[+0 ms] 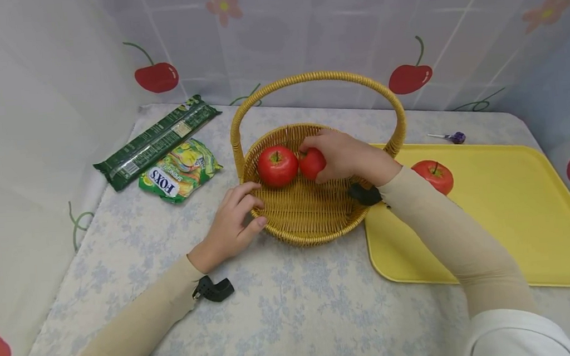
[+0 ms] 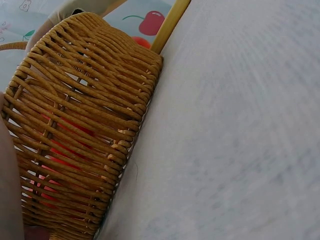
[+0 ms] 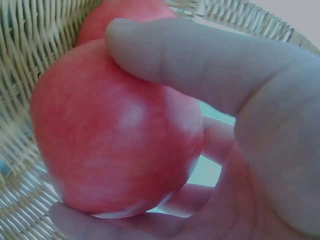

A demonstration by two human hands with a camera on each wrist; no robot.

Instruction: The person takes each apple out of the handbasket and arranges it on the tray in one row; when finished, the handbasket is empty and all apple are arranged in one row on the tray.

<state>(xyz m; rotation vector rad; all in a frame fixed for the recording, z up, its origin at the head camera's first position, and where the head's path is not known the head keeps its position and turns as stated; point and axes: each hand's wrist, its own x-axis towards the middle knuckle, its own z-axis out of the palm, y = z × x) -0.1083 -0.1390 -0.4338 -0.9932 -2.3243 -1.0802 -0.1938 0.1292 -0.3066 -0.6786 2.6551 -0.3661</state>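
Golden wicker forms the basket (image 1: 313, 217), which stands on a floral tablecloth (image 1: 300, 311) with its tall handle (image 1: 314, 77) arching above. Inside it, the right hand (image 1: 348, 156) holds a red fruit (image 3: 117, 135) between thumb and curved fingers, just right of a second red fruit (image 1: 277, 167) near the basket's left side. The left hand (image 1: 233, 221) has its fingers loosely bent and wide apart, tips touching the left rim. On the right, a third red fruit (image 1: 437, 176) sits on a yellow tray (image 1: 520, 226), a lollipop (image 1: 456, 137) lying beyond the far edge. Far left, a long green packet (image 1: 161, 140) lies beside a FOX'S bag (image 1: 179, 172).
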